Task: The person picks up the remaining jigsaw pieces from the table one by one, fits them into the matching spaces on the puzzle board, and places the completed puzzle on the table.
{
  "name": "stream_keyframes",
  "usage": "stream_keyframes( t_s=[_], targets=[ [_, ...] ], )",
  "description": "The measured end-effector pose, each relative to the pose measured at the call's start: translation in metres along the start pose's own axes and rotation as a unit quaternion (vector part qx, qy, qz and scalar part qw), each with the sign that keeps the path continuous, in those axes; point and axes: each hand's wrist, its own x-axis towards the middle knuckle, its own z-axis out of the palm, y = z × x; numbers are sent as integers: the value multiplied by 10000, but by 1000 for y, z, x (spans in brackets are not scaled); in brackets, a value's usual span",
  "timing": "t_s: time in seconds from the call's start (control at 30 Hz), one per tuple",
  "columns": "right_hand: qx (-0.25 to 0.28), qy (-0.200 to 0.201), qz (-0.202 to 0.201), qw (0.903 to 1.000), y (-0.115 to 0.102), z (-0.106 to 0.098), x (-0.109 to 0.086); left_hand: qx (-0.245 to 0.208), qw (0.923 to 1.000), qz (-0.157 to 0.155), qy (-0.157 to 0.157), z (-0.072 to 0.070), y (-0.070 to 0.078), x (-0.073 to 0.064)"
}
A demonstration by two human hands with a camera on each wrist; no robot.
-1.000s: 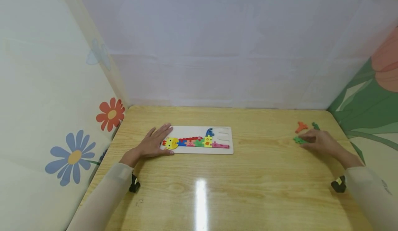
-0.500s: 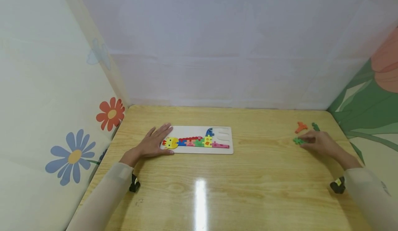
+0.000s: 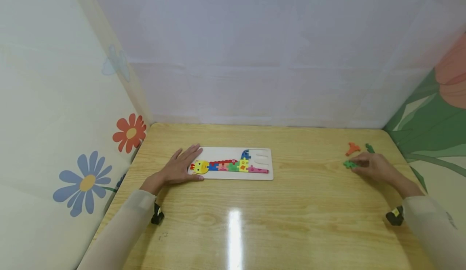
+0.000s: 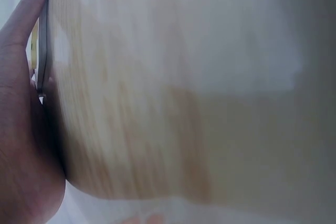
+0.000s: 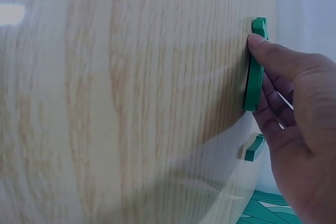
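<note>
A white puzzle board (image 3: 222,152) with a giraffe of colourful pieces lies flat on the table. Its yellow head is at the left, beside my left hand (image 3: 176,169). That hand rests on the board's left end with fingers spread, the thumb along the near edge. Bare leg-shaped recesses show at the right end, above a pink leg piece (image 3: 259,170). Far to the right, my right hand (image 3: 375,168) pinches a green puzzle piece (image 3: 348,164) between thumb and fingers. The right wrist view shows the thumb on the green piece's (image 5: 254,80) face, the other fingers behind it.
Just beyond the right hand lie an orange puzzle piece (image 3: 352,148) and a dark green one (image 3: 369,148). A wooden table (image 3: 309,213) spreads out between the hands. White sheeting (image 3: 225,80) stands behind it, with flower-printed panels on both sides.
Almost nothing differs: the right wrist has shifted very slightly, its fingers staying at the green piece. The left hand and the board have kept their places.
</note>
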Motion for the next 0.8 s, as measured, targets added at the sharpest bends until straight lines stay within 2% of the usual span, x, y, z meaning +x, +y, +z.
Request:
stream_keyframes(
  t_s=[0.4, 0.8],
  targets=[
    [-35, -131, 229, 9996, -6, -1, 2, 7, 9998, -106, -148, -1, 0, 1],
    [-91, -230, 432, 9988, -6, -1, 4, 16, 9999, -65, -117, -2, 1, 1]
  ],
)
